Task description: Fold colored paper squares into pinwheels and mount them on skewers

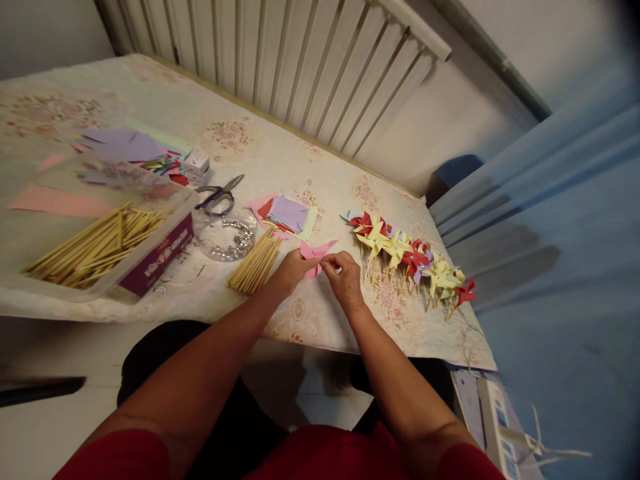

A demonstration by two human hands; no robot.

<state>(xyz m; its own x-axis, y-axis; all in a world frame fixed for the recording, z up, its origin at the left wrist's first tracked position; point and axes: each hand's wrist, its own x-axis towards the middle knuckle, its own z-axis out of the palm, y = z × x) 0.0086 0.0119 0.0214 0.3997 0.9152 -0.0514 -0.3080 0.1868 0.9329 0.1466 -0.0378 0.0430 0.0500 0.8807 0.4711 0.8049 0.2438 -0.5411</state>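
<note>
Between my two hands is a pink paper pinwheel (316,252) with its points spread. My left hand (295,268) is closed on its left side. The fingers of my right hand (343,273) pinch at its right side; whether they also hold something small is hidden. Just left of my hands a bundle of thin wooden sticks (256,261) lies on the table. Behind them is a stack of coloured paper squares (289,212). A round clear dish (225,238) holds small shiny metal pieces.
Finished pinwheels (415,257) lie in a row at right. Scissors (220,197) lie behind the dish. A clear plastic box (170,230) of sticks stands at left, with paper scraps (120,143) and a small white box (197,164) behind it. A radiator (280,60) and blue curtain (560,267) border the table.
</note>
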